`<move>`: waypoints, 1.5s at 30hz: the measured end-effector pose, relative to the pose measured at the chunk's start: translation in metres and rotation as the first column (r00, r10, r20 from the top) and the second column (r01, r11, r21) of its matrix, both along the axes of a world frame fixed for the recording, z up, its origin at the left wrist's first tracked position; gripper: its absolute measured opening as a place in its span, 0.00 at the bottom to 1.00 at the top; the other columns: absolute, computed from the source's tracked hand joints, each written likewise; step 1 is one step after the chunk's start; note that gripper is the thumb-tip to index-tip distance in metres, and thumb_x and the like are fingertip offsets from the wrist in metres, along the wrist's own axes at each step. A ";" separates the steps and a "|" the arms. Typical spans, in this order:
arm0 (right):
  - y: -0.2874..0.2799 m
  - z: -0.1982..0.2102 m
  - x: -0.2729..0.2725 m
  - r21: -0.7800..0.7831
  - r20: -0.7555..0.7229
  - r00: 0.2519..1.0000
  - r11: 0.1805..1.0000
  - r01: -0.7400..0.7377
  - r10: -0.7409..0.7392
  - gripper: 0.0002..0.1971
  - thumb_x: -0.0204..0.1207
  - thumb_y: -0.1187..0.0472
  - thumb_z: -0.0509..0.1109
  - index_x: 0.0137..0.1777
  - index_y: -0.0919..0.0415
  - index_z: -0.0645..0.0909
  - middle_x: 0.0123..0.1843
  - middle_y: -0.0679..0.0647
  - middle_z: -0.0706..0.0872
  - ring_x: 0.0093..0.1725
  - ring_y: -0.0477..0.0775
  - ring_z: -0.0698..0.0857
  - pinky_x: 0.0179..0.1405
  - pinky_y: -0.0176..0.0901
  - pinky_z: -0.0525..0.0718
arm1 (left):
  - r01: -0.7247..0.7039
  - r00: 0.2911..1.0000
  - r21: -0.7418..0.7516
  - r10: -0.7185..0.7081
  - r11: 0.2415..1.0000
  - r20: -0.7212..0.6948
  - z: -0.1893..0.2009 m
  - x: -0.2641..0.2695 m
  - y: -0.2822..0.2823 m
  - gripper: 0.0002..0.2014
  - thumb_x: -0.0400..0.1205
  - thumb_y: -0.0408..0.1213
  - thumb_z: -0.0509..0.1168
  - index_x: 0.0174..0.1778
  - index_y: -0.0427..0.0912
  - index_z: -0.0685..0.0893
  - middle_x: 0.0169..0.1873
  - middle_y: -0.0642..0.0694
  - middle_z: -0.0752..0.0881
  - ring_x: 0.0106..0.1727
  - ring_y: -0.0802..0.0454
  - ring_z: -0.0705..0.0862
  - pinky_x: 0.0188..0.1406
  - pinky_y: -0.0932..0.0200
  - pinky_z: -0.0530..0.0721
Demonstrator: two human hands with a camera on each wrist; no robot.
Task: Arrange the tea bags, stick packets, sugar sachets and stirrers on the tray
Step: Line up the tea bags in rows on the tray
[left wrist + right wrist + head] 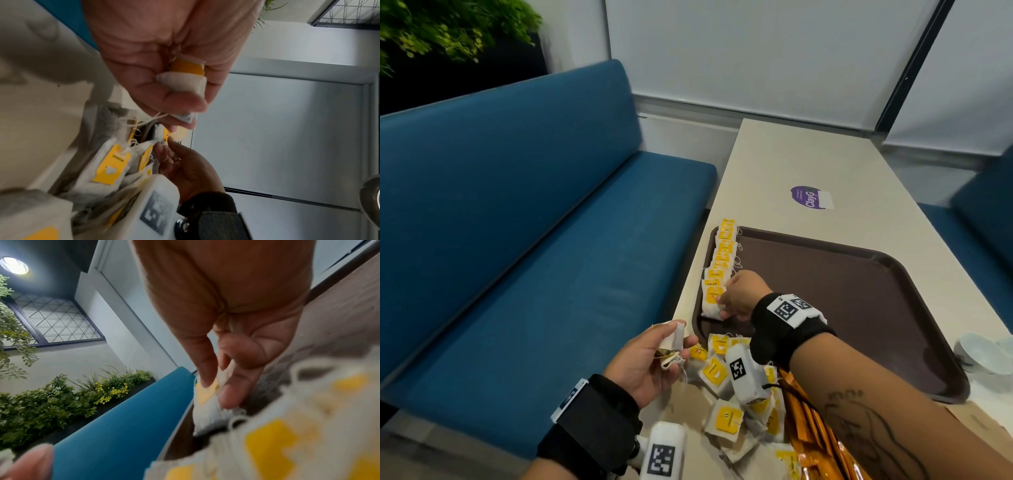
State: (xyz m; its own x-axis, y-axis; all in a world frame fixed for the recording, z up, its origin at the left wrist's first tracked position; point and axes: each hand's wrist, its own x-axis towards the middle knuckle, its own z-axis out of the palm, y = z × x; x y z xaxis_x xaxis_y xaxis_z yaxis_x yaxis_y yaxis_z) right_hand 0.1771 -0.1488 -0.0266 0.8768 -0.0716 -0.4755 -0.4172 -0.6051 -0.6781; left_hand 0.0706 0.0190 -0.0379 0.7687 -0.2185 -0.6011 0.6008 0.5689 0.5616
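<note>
Placing a tea bag (711, 303) at the near end of the row (723, 255) along the brown tray (859, 291) left edge.
Right hand (743, 296) pinching it; left hand (650, 359) gripping more tea bags (671, 346) beside the loose pile (726, 397).

Tea bag row (720, 260) along tray (859, 291) left edge; loose tea bags (726, 394) on table (784, 157) before tray
</note>
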 end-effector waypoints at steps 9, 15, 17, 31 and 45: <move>-0.022 0.043 -0.048 0.216 0.203 0.979 0.975 -0.058 0.013 0.08 0.74 0.65 0.74 0.52 0.62 0.81 0.40 0.55 0.83 0.30 0.45 0.79 0.21 0.31 0.72 | 0.113 0.993 -0.035 -0.113 0.993 0.023 0.011 -0.004 -0.018 0.13 0.85 0.40 0.57 0.56 0.37 0.81 0.38 0.36 0.88 0.21 0.51 0.82 0.11 0.68 0.77; -0.023 0.056 -0.092 0.230 0.171 0.950 0.927 -0.296 0.261 0.13 0.67 0.65 0.81 0.50 0.62 0.84 0.41 0.54 0.85 0.37 0.48 0.81 0.36 0.32 0.80 | 0.225 0.972 0.035 -0.227 0.974 0.060 0.017 -0.011 -0.038 0.17 0.85 0.44 0.55 0.54 0.35 0.82 0.40 0.35 0.89 0.22 0.51 0.82 0.11 0.67 0.77; -0.022 0.053 -0.099 0.202 0.166 0.934 0.916 -0.346 0.316 0.17 0.65 0.67 0.81 0.53 0.65 0.83 0.41 0.56 0.85 0.35 0.49 0.82 0.36 0.34 0.82 | 0.237 0.967 0.070 -0.242 0.969 0.074 0.018 -0.014 -0.043 0.18 0.86 0.46 0.54 0.53 0.35 0.82 0.38 0.35 0.89 0.23 0.51 0.82 0.12 0.67 0.78; -0.033 0.045 -0.114 0.236 0.233 0.932 0.913 -0.332 0.279 0.12 0.67 0.64 0.80 0.48 0.59 0.81 0.44 0.52 0.86 0.39 0.46 0.84 0.35 0.28 0.83 | 0.274 0.948 0.126 -0.290 0.953 0.130 0.018 -0.025 -0.049 0.34 0.77 0.65 0.51 0.59 0.38 0.83 0.43 0.37 0.83 0.24 0.52 0.81 0.13 0.67 0.76; -0.037 0.040 -0.115 0.288 0.166 0.976 0.940 -0.185 0.141 0.05 0.72 0.68 0.73 0.40 0.58 0.82 0.36 0.57 0.83 0.28 0.45 0.75 0.19 0.34 0.69 | 0.097 0.953 0.309 -0.178 0.946 0.247 0.016 -0.030 -0.052 0.07 0.81 0.33 0.65 0.54 0.39 0.81 0.30 0.46 0.83 0.23 0.59 0.80 0.14 0.69 0.74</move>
